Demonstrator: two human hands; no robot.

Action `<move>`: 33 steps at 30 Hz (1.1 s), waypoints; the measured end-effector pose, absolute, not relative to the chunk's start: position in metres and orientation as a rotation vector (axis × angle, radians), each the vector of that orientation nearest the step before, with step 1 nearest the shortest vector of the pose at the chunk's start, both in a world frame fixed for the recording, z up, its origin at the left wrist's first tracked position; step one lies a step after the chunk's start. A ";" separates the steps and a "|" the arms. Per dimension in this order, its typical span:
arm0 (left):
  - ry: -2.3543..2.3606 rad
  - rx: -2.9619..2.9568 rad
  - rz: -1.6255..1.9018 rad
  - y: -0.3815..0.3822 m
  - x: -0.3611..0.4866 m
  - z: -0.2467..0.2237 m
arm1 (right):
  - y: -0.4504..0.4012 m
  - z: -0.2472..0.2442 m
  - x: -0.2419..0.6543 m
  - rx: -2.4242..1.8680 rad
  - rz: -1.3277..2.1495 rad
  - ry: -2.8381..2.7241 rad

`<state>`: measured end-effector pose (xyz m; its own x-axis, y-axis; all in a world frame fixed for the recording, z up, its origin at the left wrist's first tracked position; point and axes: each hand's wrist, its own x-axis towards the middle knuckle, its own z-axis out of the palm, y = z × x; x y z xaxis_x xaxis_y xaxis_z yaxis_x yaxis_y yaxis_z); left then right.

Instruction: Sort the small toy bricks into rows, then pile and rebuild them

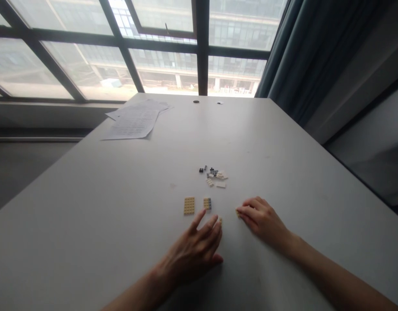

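Observation:
My left hand (199, 242) lies low over the table with its fingers spread. Its index fingertip is at the lower edge of a small tan and grey studded plate (206, 203). A small tan brick (220, 221) shows beside its other fingertips, partly covered by them; whether they touch it I cannot tell. To the left lies a larger tan studded plate (189, 205), flat on the table. My right hand (260, 216) is closed, its fingertips pinching another small tan brick (237, 212) at the table surface. Most of that brick is hidden by the fingers.
Beyond the hands is a loose pile of small white, grey and black bricks (216, 174), with a white flat piece (221, 185) at its near side. Printed paper sheets (134, 123) lie at the far left of the white table (121, 194). A dark curtain (296, 65) hangs right.

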<state>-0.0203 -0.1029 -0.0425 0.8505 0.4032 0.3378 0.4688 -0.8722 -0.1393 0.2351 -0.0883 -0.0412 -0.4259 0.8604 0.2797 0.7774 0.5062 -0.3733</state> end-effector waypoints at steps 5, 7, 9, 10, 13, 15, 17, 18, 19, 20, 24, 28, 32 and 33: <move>-0.734 -2.784 -0.467 -0.114 -0.034 -0.043 | -0.104 -0.041 0.207 -1.205 0.337 -2.392; -0.773 -2.774 -0.479 -0.114 -0.040 -0.043 | -0.101 -0.040 0.193 -1.199 0.363 -2.403; -0.826 -2.754 -0.506 -0.113 -0.046 -0.044 | -0.097 -0.039 0.181 -1.196 0.378 -2.411; -0.856 -2.744 -0.524 -0.112 -0.048 -0.044 | -0.094 -0.038 0.176 -1.194 0.383 -2.415; -0.925 -2.725 -0.596 -0.110 -0.053 -0.045 | -0.089 -0.038 0.166 -1.197 0.405 -2.415; -0.960 -2.726 -0.625 -0.109 -0.055 -0.046 | -0.087 -0.039 0.163 -1.203 0.425 -2.402; -0.987 -2.739 -0.637 -0.108 -0.055 -0.047 | -0.086 -0.040 0.162 -1.213 0.441 -2.385; -0.994 -2.748 -0.639 -0.107 -0.055 -0.047 | -0.086 -0.041 0.162 -1.216 0.445 -2.378; -0.998 -2.756 -0.641 -0.106 -0.054 -0.047 | -0.086 -0.042 0.162 -1.219 0.447 -2.370; -0.997 -2.763 -0.642 -0.106 -0.054 -0.047 | -0.086 -0.042 0.161 -1.219 0.447 -2.363; -0.992 -2.781 -0.628 -0.104 -0.052 -0.046 | -0.087 -0.044 0.159 -1.216 0.439 -2.342; -1.019 -2.789 -0.617 -0.103 -0.051 -0.046 | -0.088 -0.043 0.159 -1.216 0.436 -2.332; -1.023 -2.793 -0.622 -0.103 -0.052 -0.049 | -0.088 -0.044 0.160 -1.230 0.454 -2.310; -1.020 -2.796 -0.630 -0.103 -0.052 -0.050 | -0.088 -0.044 0.160 -1.240 0.455 -2.314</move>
<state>-0.0521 -0.1031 -0.0501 0.6903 0.5943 0.4128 0.6354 -0.7707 0.0471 0.1603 -0.0883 -0.0440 -0.4790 0.8418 0.2490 0.6848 0.5358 -0.4939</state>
